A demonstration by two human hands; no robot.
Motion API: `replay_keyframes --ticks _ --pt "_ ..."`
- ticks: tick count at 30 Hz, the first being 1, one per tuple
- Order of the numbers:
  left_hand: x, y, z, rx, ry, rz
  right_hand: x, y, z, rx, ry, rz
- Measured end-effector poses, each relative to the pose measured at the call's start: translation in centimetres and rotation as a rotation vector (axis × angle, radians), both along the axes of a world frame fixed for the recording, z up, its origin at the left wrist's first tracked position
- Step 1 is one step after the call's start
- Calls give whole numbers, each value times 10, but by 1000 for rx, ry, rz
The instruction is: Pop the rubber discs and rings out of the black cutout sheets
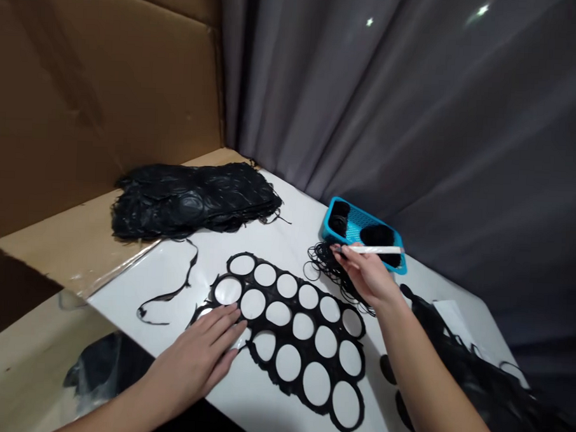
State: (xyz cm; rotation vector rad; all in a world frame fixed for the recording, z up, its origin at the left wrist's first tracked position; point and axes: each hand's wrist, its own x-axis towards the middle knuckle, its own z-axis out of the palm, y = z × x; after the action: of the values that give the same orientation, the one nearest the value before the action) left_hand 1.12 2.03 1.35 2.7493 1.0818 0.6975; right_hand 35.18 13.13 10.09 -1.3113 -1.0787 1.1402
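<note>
A black rubber sheet (290, 327) with rows of round holes lies flat on the white table. My left hand (210, 343) rests palm down on the sheet's left end, fingers stretched out. In my right hand (366, 273), pinched between thumb and fingers, is a slim white pen-like tool (377, 250) with a dark end; its exact kind does not show. That hand hovers over a loose heap of thin black rubber rings (333, 266), in front of a blue plastic basket (330, 208) that holds black pieces. Whether the tool's dark end touches the rings, I cannot tell.
A thick stack of black rubber sheets (198, 199) lies at the back left, by a cardboard box (108, 74). A torn black strip (190, 269) curls on the table's left. More black rubber (476, 377) is piled at the right. A grey curtain (417, 107) hangs behind.
</note>
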Motion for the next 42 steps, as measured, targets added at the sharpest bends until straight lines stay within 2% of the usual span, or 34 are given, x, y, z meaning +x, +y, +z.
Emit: replay_keyframes --ticks 3,7,10,12,18,22,25,28,31,35,39,42 --pt "-1 4 -5 29 -14 -1 21 22 4 102 -139 -23" --pt "0 5 -6 43 -2 -1 37 36 -14 91 -342 75" --pt "1 3 -3 27 22 8 45 32 -31 64 -477 137" --pt "1 2 0 9 36 11 50 27 -36 73 -526 137" --pt "2 4 2 -12 19 3 61 16 -29 101 -559 75" --pt "2 7 2 5 -1 -1 64 -6 -28 122 -533 -31" --pt "2 12 7 -3 -28 -1 67 -37 -33 114 -483 -111" --pt "9 20 18 -43 -64 -7 69 -73 -40 52 -353 -181" --pt "32 31 34 -62 -73 -83 69 -104 -50 -60 -234 -171" --pt "89 40 48 -58 12 -297 66 -129 -64 -114 -219 -103" --pt "150 41 42 -44 116 -507 63 -139 -74 -82 -418 -82" --pt "181 41 27 3 169 -557 61 -141 -78 -35 -469 -78"
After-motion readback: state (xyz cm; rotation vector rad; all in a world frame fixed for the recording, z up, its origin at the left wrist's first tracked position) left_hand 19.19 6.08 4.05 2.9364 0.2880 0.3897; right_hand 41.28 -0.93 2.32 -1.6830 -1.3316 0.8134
